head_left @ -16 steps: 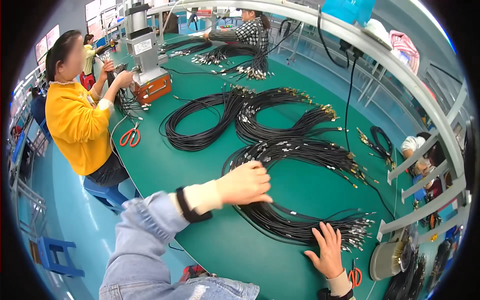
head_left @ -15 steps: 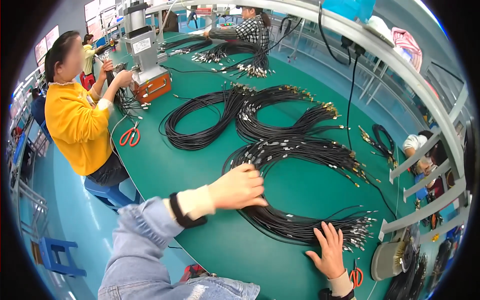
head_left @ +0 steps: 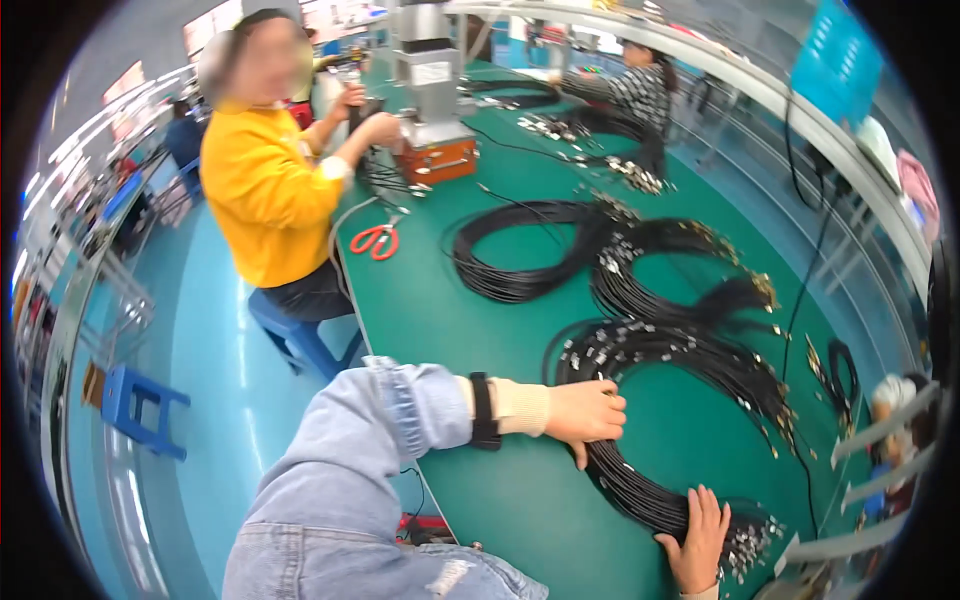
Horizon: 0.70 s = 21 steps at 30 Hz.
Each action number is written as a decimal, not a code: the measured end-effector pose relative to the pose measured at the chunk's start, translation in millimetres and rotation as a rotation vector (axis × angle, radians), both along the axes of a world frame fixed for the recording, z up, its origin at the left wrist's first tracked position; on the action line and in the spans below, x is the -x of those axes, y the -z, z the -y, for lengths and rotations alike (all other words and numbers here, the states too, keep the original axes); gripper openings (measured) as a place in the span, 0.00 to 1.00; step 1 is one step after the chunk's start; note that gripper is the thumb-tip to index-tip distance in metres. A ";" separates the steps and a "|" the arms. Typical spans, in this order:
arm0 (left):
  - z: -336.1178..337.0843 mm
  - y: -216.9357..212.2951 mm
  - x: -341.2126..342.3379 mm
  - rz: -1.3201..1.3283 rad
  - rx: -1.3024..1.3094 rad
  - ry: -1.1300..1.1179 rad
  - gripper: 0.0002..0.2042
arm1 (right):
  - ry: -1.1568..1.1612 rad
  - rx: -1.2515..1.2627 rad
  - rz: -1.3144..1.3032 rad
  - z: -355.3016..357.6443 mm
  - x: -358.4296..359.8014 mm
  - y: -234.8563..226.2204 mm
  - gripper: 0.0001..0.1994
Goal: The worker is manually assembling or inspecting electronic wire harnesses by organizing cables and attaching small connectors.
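Note:
A large looped bundle of black cables (head_left: pixel 640 496) with metal connector ends lies curved on the green table (head_left: pixel 510 510). My left hand (head_left: pixel 588 412) is closed over the bundle's left bend, its fingers curled and the thumb pointing down. Toward the connector ends, my right hand (head_left: pixel 697 540) lies with outstretched fingers on the near side of the same bundle. White tags dot the upper part of the loop. Further up the table rest two more coils, one round black cable coil (head_left: pixel 480 262) and another cable coil (head_left: pixel 640 292) beside it.
Across the table, a person in a yellow top (head_left: pixel 262 195) holds cables by a grey press (head_left: pixel 432 85) on an orange base (head_left: pixel 440 160). Red-handled scissors (head_left: pixel 375 241) lie near the left edge. Another worker (head_left: pixel 640 95) sits farther back. A metal frame (head_left: pixel 740 85) runs along the right.
The view has swung left, so the table appears shifted right and down. My left hand has settled onto the bundle's bend. The person in yellow has turned their head toward me.

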State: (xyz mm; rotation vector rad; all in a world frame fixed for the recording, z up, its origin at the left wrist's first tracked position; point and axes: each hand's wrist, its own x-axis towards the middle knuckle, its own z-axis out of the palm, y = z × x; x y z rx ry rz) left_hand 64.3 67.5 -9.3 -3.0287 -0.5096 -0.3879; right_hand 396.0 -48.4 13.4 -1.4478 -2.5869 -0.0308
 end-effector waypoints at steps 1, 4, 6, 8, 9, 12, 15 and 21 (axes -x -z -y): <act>-4.5 4.1 0.8 -0.004 -0.017 -0.021 0.31 | -0.021 -0.017 -0.004 -4.6 -3.3 5.0 0.36; -8.4 1.3 11.2 0.039 -0.110 -0.052 0.29 | 0.019 0.097 -0.003 -22.9 1.0 7.7 0.35; 3.4 -3.2 11.6 0.022 -0.118 -0.083 0.29 | -0.020 0.066 -0.018 -17.5 3.8 -1.1 0.32; 14.5 -0.8 12.6 -0.008 -0.084 -0.118 0.29 | -0.070 0.051 -0.046 -6.2 6.4 -6.8 0.26; 14.2 0.8 16.3 -0.007 -0.079 -0.110 0.29 | -0.062 0.056 -0.045 -6.8 4.7 -6.8 0.26; 4.1 -1.2 20.0 0.107 0.011 -0.097 0.30 | -0.029 0.094 -0.222 -12.6 -15.1 -3.4 0.18; 4.1 -8.6 6.6 0.164 0.121 -0.118 0.28 | 0.015 -0.089 -0.313 -13.4 -18.9 6.3 0.10; 4.5 -10.0 19.6 -0.016 -0.027 -0.252 0.21 | 0.010 -0.149 -0.343 -15.7 -5.7 11.6 0.12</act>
